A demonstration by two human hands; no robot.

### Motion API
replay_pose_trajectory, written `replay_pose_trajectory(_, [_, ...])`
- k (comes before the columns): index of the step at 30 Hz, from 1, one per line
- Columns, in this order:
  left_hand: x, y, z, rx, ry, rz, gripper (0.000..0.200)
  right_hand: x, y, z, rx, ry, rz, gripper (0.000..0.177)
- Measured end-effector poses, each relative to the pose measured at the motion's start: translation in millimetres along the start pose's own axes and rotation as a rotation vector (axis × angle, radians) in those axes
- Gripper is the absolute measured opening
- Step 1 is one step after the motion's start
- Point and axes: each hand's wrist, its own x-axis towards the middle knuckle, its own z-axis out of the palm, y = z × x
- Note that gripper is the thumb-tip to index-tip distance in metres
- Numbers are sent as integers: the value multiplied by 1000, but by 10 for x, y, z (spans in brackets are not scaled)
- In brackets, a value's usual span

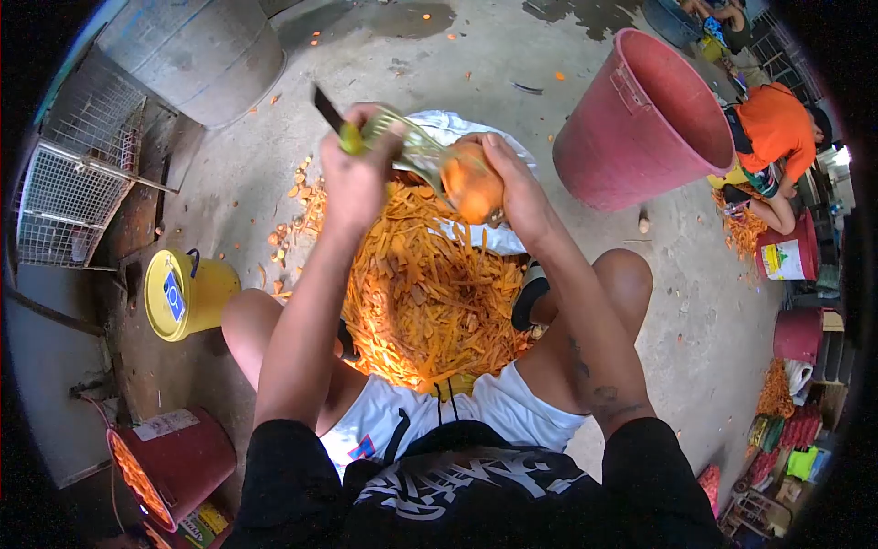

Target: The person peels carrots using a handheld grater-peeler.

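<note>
My left hand (pixel 357 174) is closed around a knife (pixel 329 110) whose dark blade sticks out to the upper left. A greenish tool, perhaps a peeler (pixel 412 146), reaches from the same hand to the carrot, blurred by motion. My right hand (pixel 514 178) grips a thick orange carrot (pixel 473 186), its far side hidden by the fingers. Beneath both hands, between my legs, lies a large heap of orange peelings (pixel 430 293). White sacking (pixel 489 240) shows along the heap's far side.
A tall red bin (pixel 594 137) stands to the right, a yellow bucket (pixel 206 293) to the left. At lower left a red container (pixel 187 457) holds orange pieces. A grey drum (pixel 197 59) stands at the back. A person in an orange shirt (pixel 777 123) sits at far right.
</note>
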Motion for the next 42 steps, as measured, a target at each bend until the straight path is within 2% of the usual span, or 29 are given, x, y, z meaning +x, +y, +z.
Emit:
replay_pose_trajectory(2, [-91, 104, 56, 94, -71, 187, 10, -3, -74, -6, -1, -81, -31, 45])
replay_pose_trajectory(4, [259, -144, -267, 27, -67, -116, 10, -51, -95, 57, -51, -102, -37, 45])
replay_pose_trajectory(5, [395, -256, -390, 28, 13, -201, 10, -46, -79, 78, -97, -120, -67, 44])
replay_pose_trajectory(8, [369, -311, -350, -70, 147, -265, 10, 32, -14, 39, -133, -112, -125, 42])
replay_pose_trajectory(10, [55, -49, -99, -8, 12, -110, 14, 31, 18, -3, 115, 50, 80, 38])
replay_pose_trajectory(12, [-126, 81, 77, 27, -53, 257, 13, 15, -59, -3, 165, 62, 120, 36])
replay_pose_trajectory(14, [97, 2, -164, 9, -51, -74, 8, -40, -122, 40, 326, -102, 133, 33])
replay_pose_trajectory(16, [403, -376, -399, -87, 67, -200, 7, -58, -168, 110, 326, -105, 129, 33])
replay_pose_trajectory(17, [433, -418, -400, -95, 179, -263, 7, -84, -179, 108, 320, -68, 181, 33])
replay_pose_trajectory(18, [410, -373, -369, -97, 176, -255, 7, -80, -201, 88, 310, -32, 230, 33])
replay_pose_trajectory(20, [174, -199, -187, -90, 106, -194, 11, -61, -241, 10, 317, -26, 241, 35])
replay_pose_trajectory(21, [-6, -11, -28, -26, 35, -86, 12, -64, -237, -13, 332, -24, 265, 36])
replay_pose_trajectory(22, [-120, 47, 79, 36, -11, 233, 15, -54, -234, -21, 345, -27, 287, 37])
replay_pose_trajectory(24, [-29, 68, -47, 11, -48, 117, 15, -64, -239, 15, 375, -61, 274, 38])
replay_pose_trajectory(26, [292, -242, -343, -126, 26, -170, 5, -82, -251, 56, 402, -105, 252, 39])
replay_pose_trajectory(28, [414, -439, -432, -232, 183, -285, 6, -103, -263, 78, 394, -85, 293, 45])
replay_pose_trajectory(29, [405, -519, -443, -275, 163, -300, 6, -76, -243, 43, 392, -85, 286, 45])
replay_pose_trajectory(30, [314, -438, -339, -288, 147, -286, 10, -49, -197, -24, 439, -123, 286, 46])
replay_pose_trajectory(32, [-42, -17, -27, -106, 27, -81, 13, -42, -180, -46, 490, -152, 290, 46])
replay_pose_trajectory(33, [-154, 52, 78, 18, -12, 225, 17, -35, -204, 33, 530, -36, 300, 48])
replay_pose_trajectory(34, [-164, 62, 83, 38, -11, 303, 14, -33, -213, 83, 568, 76, 313, 49])
replay_pose_trajectory(35, [-61, -21, -27, 8, 9, 172, 12, -50, -184, 67, 568, 73, 321, 49])
replay_pose_trajectory(36, [120, -158, -209, -21, 30, 44, 10, -74, -147, 23, 565, -68, 306, 50])
replay_pose_trajectory(37, [281, -286, -359, -199, 57, -151, 7, -64, -136, -9, 557, -215, 280, 51])
replay_pose_trajectory(38, [385, -390, -421, -97, 170, -216, 9, -60, -131, -18, 555, -222, 274, 51])
replay_pose_trajectory(40, [398, -354, -325, -349, 275, -273, 9, -58, -155, -24, 635, -252, 302, 49])
replay_pose_trajectory(41, [342, -361, -259, -288, 199, -211, 8, -50, -157, -16, 646, -150, 330, 48])
replay_pose_trajectory(42, [168, -264, -160, -225, 121, -159, 7, -46, -144, -11, 649, -139, 329, 48])
